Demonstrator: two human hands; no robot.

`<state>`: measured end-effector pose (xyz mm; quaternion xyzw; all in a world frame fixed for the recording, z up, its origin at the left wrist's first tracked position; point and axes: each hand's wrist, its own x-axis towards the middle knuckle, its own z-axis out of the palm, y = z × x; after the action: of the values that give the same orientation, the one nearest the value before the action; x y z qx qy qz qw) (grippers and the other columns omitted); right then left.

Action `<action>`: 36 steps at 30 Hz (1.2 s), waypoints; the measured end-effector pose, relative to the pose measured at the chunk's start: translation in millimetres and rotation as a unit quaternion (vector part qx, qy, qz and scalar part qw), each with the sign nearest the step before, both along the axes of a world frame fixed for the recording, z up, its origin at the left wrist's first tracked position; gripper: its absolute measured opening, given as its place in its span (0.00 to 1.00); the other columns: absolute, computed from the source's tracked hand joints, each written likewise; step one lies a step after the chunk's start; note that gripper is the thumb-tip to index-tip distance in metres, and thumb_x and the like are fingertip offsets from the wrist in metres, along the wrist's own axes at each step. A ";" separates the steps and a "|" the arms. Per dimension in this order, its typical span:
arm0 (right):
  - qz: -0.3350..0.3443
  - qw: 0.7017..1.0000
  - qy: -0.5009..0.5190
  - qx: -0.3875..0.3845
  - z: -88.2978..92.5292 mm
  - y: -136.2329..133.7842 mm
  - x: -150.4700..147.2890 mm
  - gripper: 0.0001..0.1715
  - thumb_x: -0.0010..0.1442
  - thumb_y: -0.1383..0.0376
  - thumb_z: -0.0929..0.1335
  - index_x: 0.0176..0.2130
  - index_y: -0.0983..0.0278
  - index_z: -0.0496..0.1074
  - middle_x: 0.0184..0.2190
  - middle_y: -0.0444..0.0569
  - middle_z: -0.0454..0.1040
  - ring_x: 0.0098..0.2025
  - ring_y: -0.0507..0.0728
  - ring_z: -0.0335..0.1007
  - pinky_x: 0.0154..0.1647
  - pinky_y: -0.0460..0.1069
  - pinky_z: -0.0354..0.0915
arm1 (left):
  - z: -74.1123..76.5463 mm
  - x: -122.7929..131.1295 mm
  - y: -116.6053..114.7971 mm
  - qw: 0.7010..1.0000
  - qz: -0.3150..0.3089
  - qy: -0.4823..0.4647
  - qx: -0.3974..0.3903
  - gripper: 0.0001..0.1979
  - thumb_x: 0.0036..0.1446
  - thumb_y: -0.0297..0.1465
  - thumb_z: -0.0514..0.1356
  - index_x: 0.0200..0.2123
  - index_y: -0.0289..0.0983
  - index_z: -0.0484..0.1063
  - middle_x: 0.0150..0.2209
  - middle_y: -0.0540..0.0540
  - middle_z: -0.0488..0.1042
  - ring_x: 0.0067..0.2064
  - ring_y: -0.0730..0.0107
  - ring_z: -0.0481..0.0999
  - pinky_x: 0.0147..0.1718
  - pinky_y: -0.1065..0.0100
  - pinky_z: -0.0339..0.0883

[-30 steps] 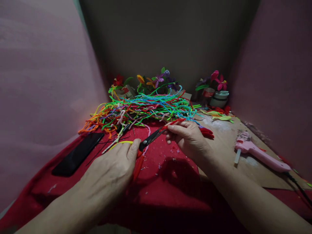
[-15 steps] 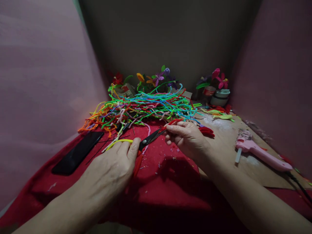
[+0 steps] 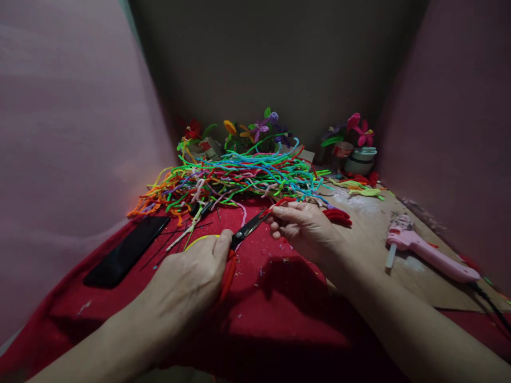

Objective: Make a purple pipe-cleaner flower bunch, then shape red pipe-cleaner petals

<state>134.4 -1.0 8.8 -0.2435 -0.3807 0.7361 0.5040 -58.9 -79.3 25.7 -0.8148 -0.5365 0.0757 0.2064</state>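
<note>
My left hand (image 3: pixel 199 271) is wrapped round the handles of a pair of scissors (image 3: pixel 244 232) with black blades and red and yellow grips. The blades point up and to the right, their tips at a red pipe cleaner (image 3: pixel 282 202). Between thumb and fingers, my right hand (image 3: pixel 305 223) pinches that red pipe cleaner. Just right of this hand, bundled red pipe-cleaner pieces (image 3: pixel 337 216) lie at the board's edge. Behind both hands spreads a heap of many-coloured pipe cleaners (image 3: pixel 247 173).
A black phone (image 3: pixel 126 251) lies at the left on the red cloth (image 3: pixel 259 324). On the brown board (image 3: pixel 359 255) at the right rests a pink glue gun (image 3: pixel 431 255) with a cord. Pipe-cleaner flowers (image 3: pixel 259 127) and a lidded jar (image 3: pixel 361 159) stand at the back.
My left hand and the scissors have shifted slightly down and to the right, with the blades now closer together. My right hand has hardly moved and keeps its pinch.
</note>
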 end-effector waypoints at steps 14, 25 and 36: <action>0.013 1.000 -0.008 0.003 -2.0 1.8 1.6 0.07 0.41 0.69 0.74 0.21 0.70 0.72 0.18 0.46 0.72 0.18 0.48 0.66 0.20 0.45 0.63 | -6.1 9.9 10.0 0.998 0.027 0.046 0.041 0.17 0.57 0.19 0.44 0.47 0.29 0.64 0.30 0.40 0.72 0.29 0.65 0.74 0.25 0.69 0.69; -0.028 0.999 -0.013 -0.020 -8.3 6.6 0.6 0.06 0.42 0.70 0.72 0.23 0.71 0.72 0.21 0.48 0.73 0.20 0.49 0.67 0.20 0.44 0.65 | -4.3 17.7 14.2 0.997 0.020 0.058 0.036 0.15 0.56 0.18 0.43 0.41 0.30 0.64 0.28 0.42 0.71 0.27 0.67 0.73 0.24 0.71 0.67; -0.025 1.000 -0.016 0.003 -12.4 8.2 1.3 0.06 0.42 0.70 0.73 0.23 0.71 0.72 0.19 0.47 0.70 0.21 0.50 0.67 0.21 0.46 0.65 | -3.1 14.8 19.7 0.997 -0.019 0.058 0.042 0.13 0.54 0.18 0.44 0.39 0.30 0.65 0.28 0.40 0.71 0.29 0.63 0.74 0.25 0.67 0.68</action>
<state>135.8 7.2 -3.6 -0.2631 -0.3847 0.7180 0.5170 -44.1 -59.7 22.6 -0.8094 -0.5111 0.0964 0.2726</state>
